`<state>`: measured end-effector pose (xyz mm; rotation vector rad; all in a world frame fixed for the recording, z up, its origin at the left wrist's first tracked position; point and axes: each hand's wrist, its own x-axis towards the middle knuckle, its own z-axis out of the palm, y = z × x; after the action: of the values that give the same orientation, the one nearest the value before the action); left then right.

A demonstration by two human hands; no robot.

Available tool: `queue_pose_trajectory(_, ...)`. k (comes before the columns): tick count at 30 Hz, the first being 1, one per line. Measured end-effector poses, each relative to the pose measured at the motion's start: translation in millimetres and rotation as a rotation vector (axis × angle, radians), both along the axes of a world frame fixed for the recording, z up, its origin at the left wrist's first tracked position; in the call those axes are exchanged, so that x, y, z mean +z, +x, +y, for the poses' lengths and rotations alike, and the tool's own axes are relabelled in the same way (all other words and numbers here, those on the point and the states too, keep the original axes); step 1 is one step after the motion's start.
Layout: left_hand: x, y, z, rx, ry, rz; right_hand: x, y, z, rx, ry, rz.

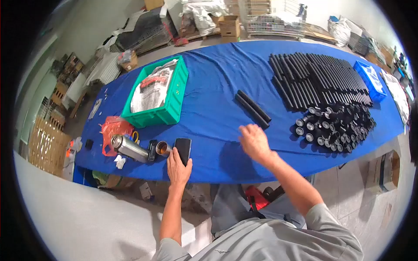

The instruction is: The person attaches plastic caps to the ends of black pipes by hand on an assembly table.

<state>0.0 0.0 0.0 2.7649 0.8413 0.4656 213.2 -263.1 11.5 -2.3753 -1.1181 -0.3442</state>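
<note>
My left hand [178, 168] is closed round the lower end of a dark phone-like slab [183, 149] on the blue cloth. Just left of it stand a small brown-lined metal cup [163, 148] and a black object [152, 150], beside a steel flask [129, 148] lying on its side. My right hand [255, 141] hovers over the cloth with its fingers bent; whether anything is between them is too small to tell. Two black tubes [253, 109] lie just beyond my right hand.
A green crate [177, 98] holds wrapped material. A red bag [114, 130] and yellow scissors [136, 137] lie at the left. At the right are rows of black tubes [320, 78], a pile of black round-ended parts [335, 128] and a blue bin [370, 81].
</note>
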Motion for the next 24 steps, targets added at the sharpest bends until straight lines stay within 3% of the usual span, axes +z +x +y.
queue_pose_trajectory(1,-2,-2,9,-0.037,0.064,-0.033,-6,15,-3,-0.060,0.058,-0.118)
queue_pose_trajectory(2,-4,-3,19,-0.074,0.126,-0.069,-13,29,-3,-0.121,0.005,-0.129)
queue_pose_trajectory(3,-31,5,-23,-0.099,0.090,-0.113,-12,47,-56,-0.174,-0.129,-0.176)
queue_pose_trajectory(5,-38,4,-7,-0.155,0.177,-0.137,-19,50,-60,-0.204,-0.164,-0.162)
queue_pose_trajectory(6,-29,4,-4,-0.181,0.270,-0.141,-20,50,-58,-0.215,-0.154,-0.153)
queue_pose_trajectory(10,5,33,-49,-0.255,0.169,-0.378,-37,58,-61,-0.311,-0.115,-0.102)
queue_pose_trajectory(13,4,85,-110,-0.257,-1.155,-0.579,-41,47,-58,-0.300,-0.065,-0.052)
queue_pose_trajectory(17,-15,145,-146,-0.131,-2.103,-0.443,-18,4,-60,-0.224,0.112,0.326)
queue_pose_trajectory(18,-30,155,-151,-0.332,-2.147,-0.429,-24,-1,-63,-0.163,0.148,0.334)
queue_pose_trajectory(21,-46,167,-159,-0.369,-2.321,-0.427,-2,-22,-81,-0.051,0.170,0.372)
queue_pose_trajectory(24,-43,157,-155,-0.610,-2.374,-0.436,23,-21,-109,0.089,0.134,0.288)
